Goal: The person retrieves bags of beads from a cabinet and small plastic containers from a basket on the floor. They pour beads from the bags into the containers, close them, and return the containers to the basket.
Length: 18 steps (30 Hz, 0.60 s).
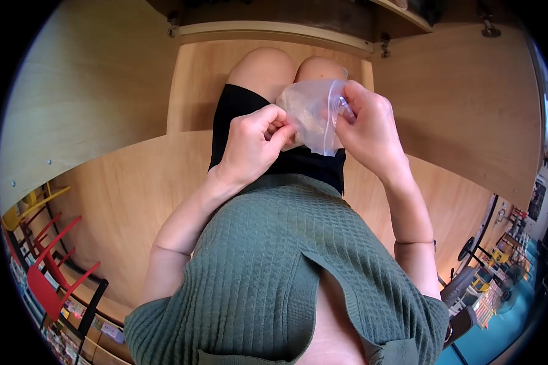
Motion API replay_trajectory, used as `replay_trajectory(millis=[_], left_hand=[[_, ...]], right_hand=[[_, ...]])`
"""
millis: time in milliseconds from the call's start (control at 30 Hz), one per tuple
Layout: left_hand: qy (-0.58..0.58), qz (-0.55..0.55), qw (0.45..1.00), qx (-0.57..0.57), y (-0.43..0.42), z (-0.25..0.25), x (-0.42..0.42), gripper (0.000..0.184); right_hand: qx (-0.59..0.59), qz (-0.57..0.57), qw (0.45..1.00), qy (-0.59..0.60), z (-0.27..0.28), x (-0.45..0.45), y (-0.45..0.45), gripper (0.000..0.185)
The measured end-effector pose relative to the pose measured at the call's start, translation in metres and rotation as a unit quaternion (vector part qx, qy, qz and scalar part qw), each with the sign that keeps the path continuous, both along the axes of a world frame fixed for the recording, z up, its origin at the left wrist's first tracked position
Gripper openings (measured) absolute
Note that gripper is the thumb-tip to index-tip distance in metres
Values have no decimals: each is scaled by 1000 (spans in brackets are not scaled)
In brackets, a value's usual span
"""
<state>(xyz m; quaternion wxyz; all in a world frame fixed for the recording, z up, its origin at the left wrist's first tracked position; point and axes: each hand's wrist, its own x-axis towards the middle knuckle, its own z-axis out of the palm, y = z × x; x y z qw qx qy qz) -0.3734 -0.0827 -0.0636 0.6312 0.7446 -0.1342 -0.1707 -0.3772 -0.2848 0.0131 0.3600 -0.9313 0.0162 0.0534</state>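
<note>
A clear plastic zip bag (313, 115) is held up between my hands, above my lap. Something pale shows through its plastic, but I cannot make out what it is. My left hand (256, 143) pinches the bag's left side between thumb and fingers. At the right, my right hand (368, 125) grips the bag by its zip edge, where a purplish strip shows near the fingers. Below the bag lies the black cloth (240, 121) over my thighs, with my bare knees beyond it.
Open wooden cabinet doors (91, 79) (463, 97) stand on both sides, with a cabinet shelf edge (274, 27) ahead. Wooden floor lies around me. Red chairs (45, 283) are at the far left; dark chairs (460, 289) and a fan (511, 292) stand at the right.
</note>
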Motion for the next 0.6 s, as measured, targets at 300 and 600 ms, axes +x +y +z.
replay_trajectory(millis=[300, 600], left_hand=[[-21, -19, 999, 23, 2, -18, -6, 4], [-49, 31, 998, 10, 0, -24, -8, 6]], right_hand=[[-32, 11, 987, -156, -50, -5, 13, 20], [85, 4, 996, 8, -59, -6, 10, 19]])
